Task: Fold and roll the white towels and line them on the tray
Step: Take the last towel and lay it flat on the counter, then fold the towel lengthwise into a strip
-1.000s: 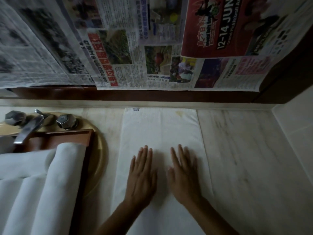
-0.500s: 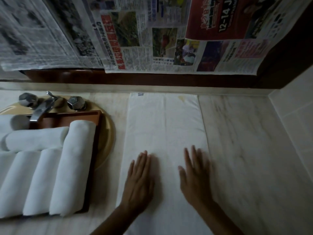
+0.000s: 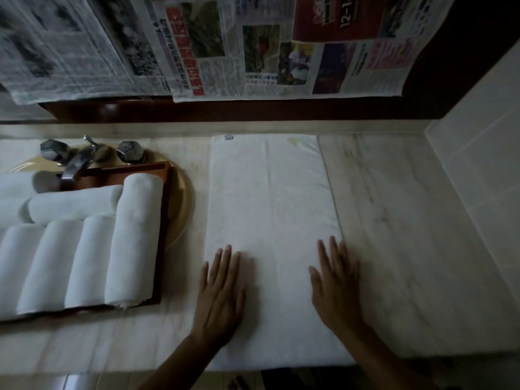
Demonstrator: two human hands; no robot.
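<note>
The left grip (image 3: pixel 221 294), a bare hand, lies flat with the palm down. Its fingers are straight and close together, and it holds nothing. It presses on the near left part of a white towel (image 3: pixel 270 206), with the small finger at the left edge of the cloth. The right grip (image 3: pixel 334 288) is also flat and spread, with straight fingers pointing away from the person. It rests on the near right part of the same towel, close to its right edge. The two grips are well apart, with bare cloth between them.

The towel is folded to a long strip and lies flat on the pale marble table (image 3: pixel 399 226). It reaches from the near edge of the table to the far edge. A small label (image 3: pixel 229 137) shows at its far left corner.

To the left of the towel stands a brown wooden tray (image 3: pixel 166 209), placed over a yellowish sink (image 3: pixel 184 204). On the tray lie rolled towels (image 3: pixel 135 240): several side by side pointing away from the person, and one crosswise roll (image 3: pixel 73 204) behind them. Behind the tray is a metal faucet (image 3: pixel 74 164) with two handles.

Sheets of newspaper (image 3: pixel 225 46) hang on the far wall above the table. A tiled wall (image 3: pixel 478 164) closes the right side.
</note>
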